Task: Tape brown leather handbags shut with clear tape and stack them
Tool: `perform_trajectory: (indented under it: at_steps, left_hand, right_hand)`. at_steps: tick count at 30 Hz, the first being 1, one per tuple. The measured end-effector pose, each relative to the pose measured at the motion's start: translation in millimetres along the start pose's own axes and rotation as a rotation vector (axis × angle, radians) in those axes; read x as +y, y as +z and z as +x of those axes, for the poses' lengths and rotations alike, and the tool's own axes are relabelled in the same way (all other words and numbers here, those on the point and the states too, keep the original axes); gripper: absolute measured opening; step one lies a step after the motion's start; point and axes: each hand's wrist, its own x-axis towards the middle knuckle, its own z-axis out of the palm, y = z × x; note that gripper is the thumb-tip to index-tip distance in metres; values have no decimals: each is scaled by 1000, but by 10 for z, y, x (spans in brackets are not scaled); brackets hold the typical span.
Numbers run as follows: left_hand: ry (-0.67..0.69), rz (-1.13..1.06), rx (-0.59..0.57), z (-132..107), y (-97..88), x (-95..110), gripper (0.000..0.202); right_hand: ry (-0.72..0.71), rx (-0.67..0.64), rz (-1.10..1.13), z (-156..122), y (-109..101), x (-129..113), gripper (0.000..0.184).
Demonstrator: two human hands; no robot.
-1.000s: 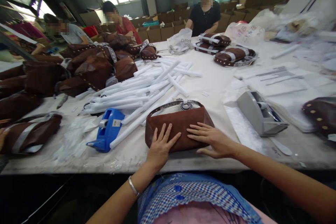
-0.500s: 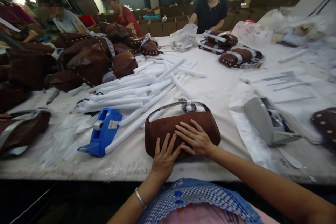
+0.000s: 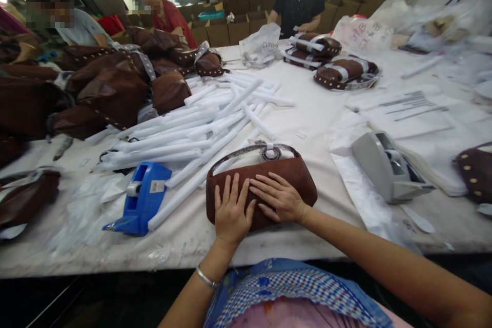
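Observation:
A brown suede-like handbag [image 3: 303, 179] lies in front of me near the table's edge, its wrapped handle arched on the far side with a ring at the handle's right part. My left hand [image 3: 232, 212] rests flat on the left half of the bag, fingers spread and pointing away from me. My right hand [image 3: 279, 199] lies flat across the bag's middle, its fingers reaching left almost to the left hand. Neither hand grips anything. A blue tape dispenser [image 3: 144, 200] stands left of the bag, a grey tape dispenser [image 3: 384, 169] to its right.
White paper-wrapped rolls [image 3: 184, 133] are heaped behind the blue dispenser. Brown bags [image 3: 111, 87] pile up at the left, and several strapped bags [image 3: 346, 72] lie farther back. White sheets [image 3: 407, 107] spread at the right. Co-workers, including a person in black [image 3: 298, 5], are across the table.
My left hand has slid a little left and up on the bag, its fingers now straighter. The right hand stays flat on the bag. The whole view has shifted slightly.

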Motion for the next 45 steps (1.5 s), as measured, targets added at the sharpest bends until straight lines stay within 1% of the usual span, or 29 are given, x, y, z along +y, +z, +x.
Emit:
perform_trajectory:
  at_steps: [3,7,11,14,16,19,20,22,25,27,28,30,31,32,34,35,36,37,38,39,40,42,44,45]
  left_hand:
    - [6,15,9,-53,148,-13,59]
    - [11,3,26,-93,232,-29,62]
    - [26,21,77,-101,341,-89,65]
    - [54,23,72,-92,346,-108,65]
    - [60,23,69,-77,309,-68,64]
    - [-14,9,50,-58,286,76,63]
    - [-56,-2,55,-59,305,131,63]
    - [-107,-26,117,-73,382,219,65]
    - [-84,-46,222,-114,523,252,64]
    - [-54,-45,228,-135,575,230,63]
    - [-51,-40,221,-140,584,218,63]
    - [-49,-28,214,-140,575,205,60]
    - [-47,-23,216,-137,564,206,60]
    - [-45,-19,222,-133,554,211,59]
    - [-44,-13,236,-126,541,225,59]
    - [-47,-10,237,-124,540,231,59]
    - [-52,-8,234,-124,541,236,58]
    - [-59,-8,227,-124,543,239,57]
    - [-64,-10,218,-125,544,240,57]
    - [-67,-16,209,-126,544,240,56]
    - [-68,-23,203,-126,540,238,56]
    - [-64,-35,200,-123,522,230,56]
    - [-69,-44,222,-119,489,212,57]
    - [-77,-52,242,-120,470,197,57]
  right_hand:
    - [11,1,19,11,-8,9,62]
    - [31,-15,36,11,24,48,59]
    - [29,-14,51,33,77,91,55]
    - [30,4,33,59,90,89,52]
    - [30,17,12,64,93,72,51]
    - [29,34,-15,40,120,42,50]
    - [30,39,-21,28,138,33,50]
    - [33,57,-32,10,187,14,49]
    - [31,104,-43,18,239,-32,44]
    - [53,125,-27,17,202,-81,39]
    - [68,127,-5,-4,151,-108,38]
    - [139,154,42,-120,-6,-149,37]
    - [220,200,58,-220,-99,-155,37]
    - [340,269,66,-342,-189,-148,36]
    - [674,424,96,-620,-329,-100,35]
    - [839,463,145,-754,-368,-65,36]
    - [968,469,213,-870,-386,-27,39]
    - [1049,446,288,-960,-386,10,42]
    - [1084,409,361,-1021,-375,43,43]
    - [1087,375,421,-1052,-359,72,44]
    - [1072,350,458,-1058,-346,96,47]
    - [1034,322,568,-1017,-339,127,59]
    - [979,274,786,-941,-351,124,71]
    - [927,252,895,-898,-354,104,74]
